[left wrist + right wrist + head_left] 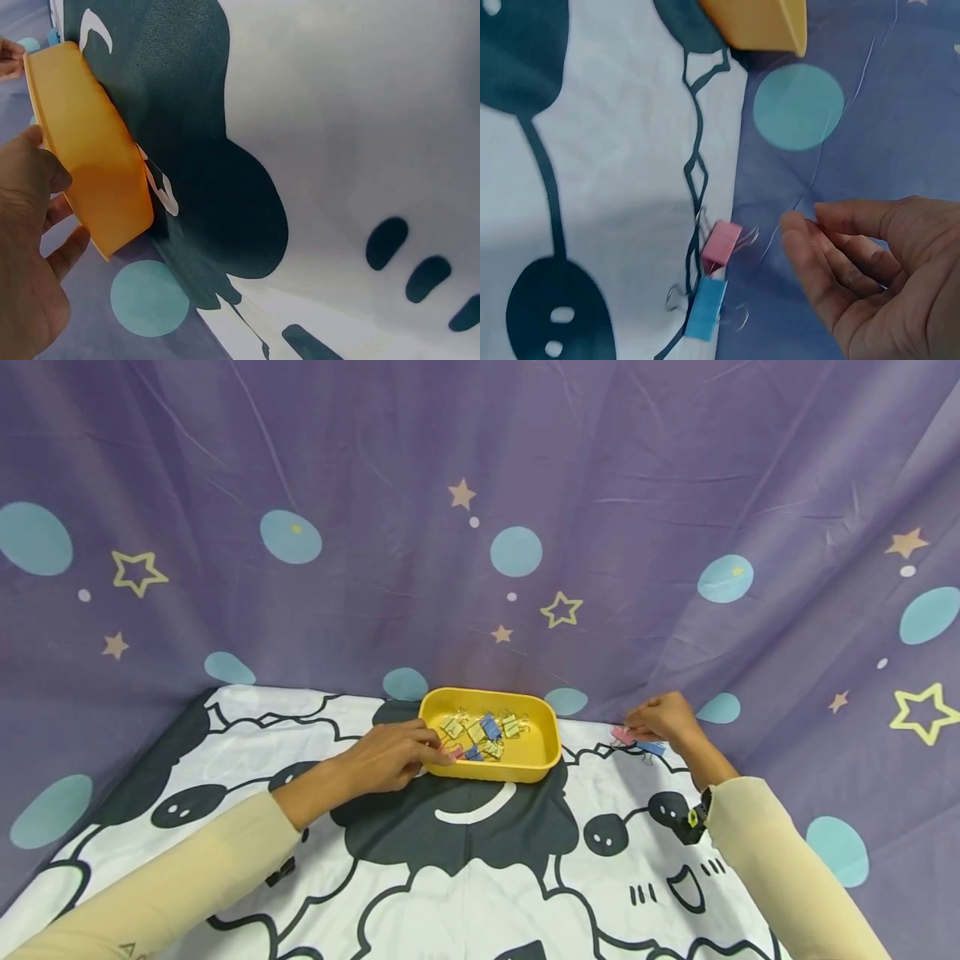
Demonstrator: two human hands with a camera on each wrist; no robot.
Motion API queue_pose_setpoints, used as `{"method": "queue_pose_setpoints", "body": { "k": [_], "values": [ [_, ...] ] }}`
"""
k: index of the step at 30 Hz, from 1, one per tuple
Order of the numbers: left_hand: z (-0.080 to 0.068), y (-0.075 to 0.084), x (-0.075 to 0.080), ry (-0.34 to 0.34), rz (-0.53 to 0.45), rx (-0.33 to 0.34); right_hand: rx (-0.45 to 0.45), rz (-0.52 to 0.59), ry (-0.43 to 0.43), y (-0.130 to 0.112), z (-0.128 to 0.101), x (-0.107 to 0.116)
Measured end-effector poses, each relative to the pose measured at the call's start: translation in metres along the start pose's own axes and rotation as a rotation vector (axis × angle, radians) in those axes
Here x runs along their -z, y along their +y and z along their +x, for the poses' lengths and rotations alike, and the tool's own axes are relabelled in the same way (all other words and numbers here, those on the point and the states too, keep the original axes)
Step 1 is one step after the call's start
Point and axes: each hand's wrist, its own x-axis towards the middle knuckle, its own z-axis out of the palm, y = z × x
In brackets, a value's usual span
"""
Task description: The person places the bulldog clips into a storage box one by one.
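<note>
Landmark: the yellow tray (546,758), which stands on the tabletop near its far edge, on a black-and-white cartoon cloth (465,877).

Left of the tray: the left hand (390,758) rests at the tray's near-left corner. In the left wrist view the thumb lies against the tray's outer wall and the fingers curl over its rim, so this hand grips the tray. A cream sleeve (172,885) covers the forearm.

Inside the tray: a loose heap of small binder clips (483,735) in yellow, blue and pink, lying on the tray floor. The fingertips of the left hand are just beside the pink clip nearest the left wall; contact cannot be determined.

Right of the tray: a pink binder clip (721,245) and a blue binder clip (706,309) lie on the cloth, touching end to end, at the line where the cartoon cloth meets the purple backdrop (480,485).

Further right of the tray: the right hand (663,720) is just beside the two clips. In the right wrist view its fingers are loosely curled and hold nothing, with the fingertips (793,225) near the pink clip but apart from it. A dark band (693,820) sits on this wrist at the sleeve end
</note>
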Motion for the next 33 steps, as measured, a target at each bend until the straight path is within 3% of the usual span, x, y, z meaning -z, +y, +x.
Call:
{"method": "queue_pose_setpoints", "body": {
  "k": [6,13,24,28,33],
  "values": [
    [-0.001,0.000,-0.001,-0.018,0.000,0.002,0.001,-0.093,0.054,0.016,-0.001,0.009],
    [-0.001,0.000,-0.001,-0.015,0.000,0.005,0.005,-0.297,0.166,0.033,-0.001,0.018],
    [-0.001,0.002,0.000,-0.014,-0.021,0.002,-0.080,-0.387,0.211,0.059,0.006,0.022],
    [0.000,0.002,0.000,-0.009,-0.024,0.003,-0.124,-0.355,0.233,0.061,0.008,0.023],
    [0.000,0.002,0.001,-0.012,-0.026,0.010,-0.194,-0.186,0.223,0.067,0.013,0.031]
  ]
}}
